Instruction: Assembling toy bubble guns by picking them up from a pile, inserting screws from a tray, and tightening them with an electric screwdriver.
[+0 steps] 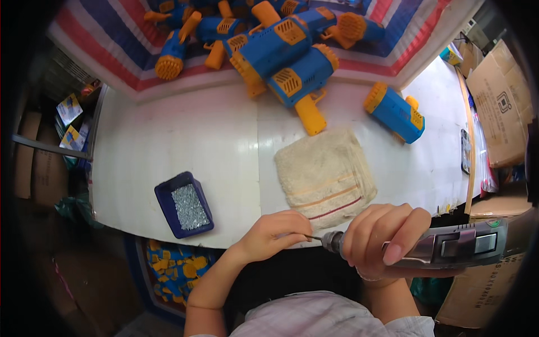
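Note:
My right hand is wrapped around a grey cordless electric screwdriver, held level with its chuck pointing left. A thin bit sticks out of the chuck. My left hand pinches the end of that bit between thumb and fingers; whether a screw is also there is too small to tell. Both hands are over the table's near edge, just in front of a folded beige towel. To the left stands a dark blue tray of small silvery screws.
Blue and orange toy blasters are piled in a striped padded bin at the back; one blaster lies at the right. Beneath the table, a crate holds blue and orange parts. A phone and cardboard boxes are at the right.

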The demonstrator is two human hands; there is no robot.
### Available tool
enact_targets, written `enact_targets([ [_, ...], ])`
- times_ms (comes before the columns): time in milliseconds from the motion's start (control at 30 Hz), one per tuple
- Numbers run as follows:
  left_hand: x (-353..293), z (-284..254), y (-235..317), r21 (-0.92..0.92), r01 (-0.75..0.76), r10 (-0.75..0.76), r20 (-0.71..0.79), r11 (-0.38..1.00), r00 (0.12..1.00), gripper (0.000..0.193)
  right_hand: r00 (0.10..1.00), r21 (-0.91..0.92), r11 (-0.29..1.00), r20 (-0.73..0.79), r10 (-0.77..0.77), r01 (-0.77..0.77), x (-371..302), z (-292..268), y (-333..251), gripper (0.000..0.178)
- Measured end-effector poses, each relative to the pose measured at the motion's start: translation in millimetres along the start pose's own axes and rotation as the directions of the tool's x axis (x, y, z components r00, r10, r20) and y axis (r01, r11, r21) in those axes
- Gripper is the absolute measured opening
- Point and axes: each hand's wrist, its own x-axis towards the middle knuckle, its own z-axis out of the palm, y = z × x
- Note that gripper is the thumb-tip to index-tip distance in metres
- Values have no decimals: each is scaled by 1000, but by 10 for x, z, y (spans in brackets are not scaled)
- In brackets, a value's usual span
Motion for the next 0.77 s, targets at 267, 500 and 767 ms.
enact_targets([
  [267, 1416, -589, -94, 954, -299, 232, 296, -23, 927, 38, 977, -48, 999, -214, 7, -18, -202, -81, 9, 76],
  [500, 1748, -916, -7, 867, -460, 205, 494, -192, 845, 21, 951, -34, 999, -309, -8, -2, -335, -210, -72, 92],
  [767, 896, -2, 429, 997, -52, -605, 76, 57, 793, 47, 970, -217, 976, -238, -54, 1, -359, -333, -12, 87],
])
